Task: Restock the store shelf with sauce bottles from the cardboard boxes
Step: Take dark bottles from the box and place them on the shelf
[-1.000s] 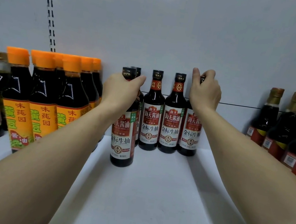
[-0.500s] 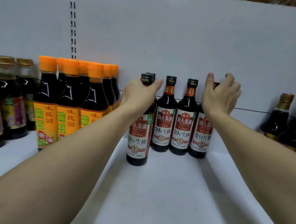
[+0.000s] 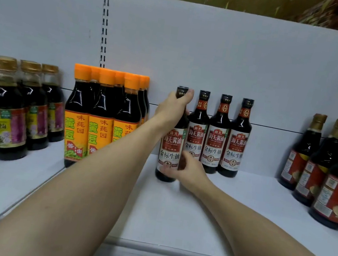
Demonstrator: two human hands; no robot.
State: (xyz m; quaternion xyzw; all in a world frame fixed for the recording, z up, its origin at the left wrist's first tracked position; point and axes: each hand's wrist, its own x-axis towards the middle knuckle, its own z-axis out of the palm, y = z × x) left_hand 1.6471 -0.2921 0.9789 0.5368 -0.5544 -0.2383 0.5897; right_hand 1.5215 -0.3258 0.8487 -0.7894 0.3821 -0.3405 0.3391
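On the shelf (image 3: 172, 216), the left hand (image 3: 174, 106) grips a sauce bottle (image 3: 170, 147) by its neck and the right hand (image 3: 188, 170) clasps its base with curled fingers. It is being positioned, and probably next needs aligning with the far row (image 3: 217, 135).

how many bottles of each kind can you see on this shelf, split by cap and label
gold-capped bottles, yellow and purple labels: 4
orange-capped bottles: 7, counted by caps
black-capped bottles: 4, the front bottle held by the left hand and right hand
gold-necked bottles, red labels: 3
total: 18
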